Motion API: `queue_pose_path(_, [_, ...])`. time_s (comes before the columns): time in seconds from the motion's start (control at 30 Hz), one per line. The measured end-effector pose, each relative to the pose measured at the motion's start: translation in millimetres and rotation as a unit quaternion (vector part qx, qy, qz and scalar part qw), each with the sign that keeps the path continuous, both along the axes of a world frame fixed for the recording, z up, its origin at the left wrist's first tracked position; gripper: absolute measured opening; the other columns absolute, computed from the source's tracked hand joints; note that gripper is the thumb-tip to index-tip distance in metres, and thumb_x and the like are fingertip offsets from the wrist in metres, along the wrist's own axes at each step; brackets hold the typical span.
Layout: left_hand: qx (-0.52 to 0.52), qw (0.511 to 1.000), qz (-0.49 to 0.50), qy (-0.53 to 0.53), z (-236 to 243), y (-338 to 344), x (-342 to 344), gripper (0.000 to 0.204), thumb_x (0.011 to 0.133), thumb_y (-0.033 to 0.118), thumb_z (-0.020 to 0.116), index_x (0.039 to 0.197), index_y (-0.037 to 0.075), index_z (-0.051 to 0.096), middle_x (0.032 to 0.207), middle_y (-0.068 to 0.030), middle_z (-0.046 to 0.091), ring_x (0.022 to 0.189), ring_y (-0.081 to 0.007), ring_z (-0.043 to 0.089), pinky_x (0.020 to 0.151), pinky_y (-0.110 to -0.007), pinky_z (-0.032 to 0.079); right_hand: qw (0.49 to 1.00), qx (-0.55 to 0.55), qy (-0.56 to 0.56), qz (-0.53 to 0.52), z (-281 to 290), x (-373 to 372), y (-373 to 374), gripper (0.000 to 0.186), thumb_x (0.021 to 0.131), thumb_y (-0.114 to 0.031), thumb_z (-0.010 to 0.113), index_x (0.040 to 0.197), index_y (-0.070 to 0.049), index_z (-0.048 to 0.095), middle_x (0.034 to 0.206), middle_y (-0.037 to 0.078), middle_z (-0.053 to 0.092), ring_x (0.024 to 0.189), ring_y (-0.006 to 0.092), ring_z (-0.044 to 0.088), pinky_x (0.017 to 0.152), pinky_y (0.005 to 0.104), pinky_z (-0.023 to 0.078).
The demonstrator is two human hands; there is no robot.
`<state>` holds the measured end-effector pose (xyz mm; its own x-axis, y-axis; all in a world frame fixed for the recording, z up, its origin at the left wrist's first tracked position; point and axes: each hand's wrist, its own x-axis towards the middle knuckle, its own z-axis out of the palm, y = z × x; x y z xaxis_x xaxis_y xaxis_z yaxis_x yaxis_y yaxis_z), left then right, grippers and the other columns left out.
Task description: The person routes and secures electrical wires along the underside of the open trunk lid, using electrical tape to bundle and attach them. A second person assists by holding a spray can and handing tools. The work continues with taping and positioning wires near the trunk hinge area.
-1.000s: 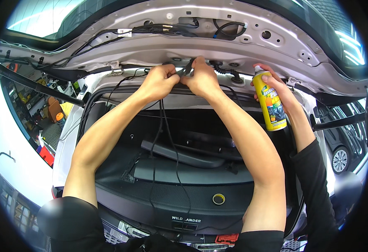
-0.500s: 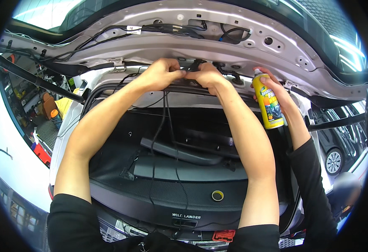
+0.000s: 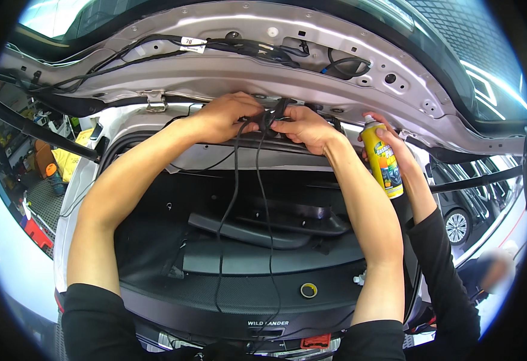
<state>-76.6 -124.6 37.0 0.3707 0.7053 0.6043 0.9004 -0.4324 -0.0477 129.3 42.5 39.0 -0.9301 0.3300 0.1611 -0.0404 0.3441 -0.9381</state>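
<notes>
Black cables [image 3: 235, 174] hang from a dark bunch, possibly a rubber sleeve [image 3: 272, 114], at the hinge side of the raised tailgate. My left hand [image 3: 230, 117] has its fingers curled round the cables at the bunch's left side. From the right, my right hand [image 3: 305, 128] pinches the same dark bunch, thumb toward the left hand. Fingers hide part of it, so its exact shape cannot be made out. Beside my right forearm, another person's hand [image 3: 395, 144] holds a yellow spray can [image 3: 383, 165] upright, its nozzle near the tailgate edge.
The silver tailgate [image 3: 215, 75] arches overhead with a wiring harness along it. Below lies the dark boot floor [image 3: 149, 234], with loose trim pieces [image 3: 245, 231] and a tape roll [image 3: 308, 290]. Gas struts [image 3: 41, 129] flank the opening. A red case [image 3: 315, 342] sits near the bumper.
My hands have come slightly lower in the picture, and the dark bunch with its cables shows more between them. The view has shifted a little. The other person still holds the spray can.
</notes>
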Motion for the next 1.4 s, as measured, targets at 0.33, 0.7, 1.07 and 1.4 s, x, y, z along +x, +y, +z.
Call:
queue_pose_path(0.33, [0.025,0.999,-0.003,0.032,-10,6,-4,0.032,0.100,0.028,0.074,0.119,0.003,0.069,0.120,-0.0142,0.066,0.119,-0.0367,0.058,0.110,-0.048,0.041,0.995,0.079,0.009,-0.053,-7,-9,-11,0.021,0.100,-0.013,0.076,0.115,0.001,0.076,0.103,0.002,0.074,0.092,0.0110,0.061,0.085,0.0291,0.049])
queue_pose_path(0.7, [0.030,0.993,0.037,0.111,2,14,6,0.035,0.087,0.027,0.078,0.106,0.002,0.063,0.105,-0.0158,0.066,0.108,-0.0381,0.064,0.096,-0.048,0.049,0.999,0.008,-0.026,-0.028,6,-2,-7,0.008,0.096,-0.012,0.076,0.098,-0.006,0.070,0.077,-0.005,0.060,0.060,0.0034,0.042,0.052,0.0234,0.026])
queue_pose_path(1.07, [0.048,0.997,0.025,0.058,-3,19,8,0.032,0.083,0.022,0.077,0.097,0.002,0.056,0.097,-0.0179,0.064,0.096,-0.0448,0.064,0.086,-0.054,0.051,0.998,-0.021,-0.058,-0.031,13,-4,-7,0.011,0.098,-0.015,0.073,0.101,-0.006,0.067,0.082,-0.004,0.061,0.063,0.0039,0.044,0.052,0.0227,0.028])
queue_pose_path(1.4, [0.031,0.996,0.055,0.059,-5,17,11,0.036,0.082,0.021,0.078,0.101,0.001,0.056,0.102,-0.0207,0.065,0.105,-0.0452,0.064,0.090,-0.054,0.051,0.994,0.023,-0.056,-0.088,9,-10,-19,0.006,0.096,-0.009,0.070,0.097,-0.003,0.069,0.080,-0.001,0.062,0.068,0.0057,0.053,0.053,0.0232,0.033])
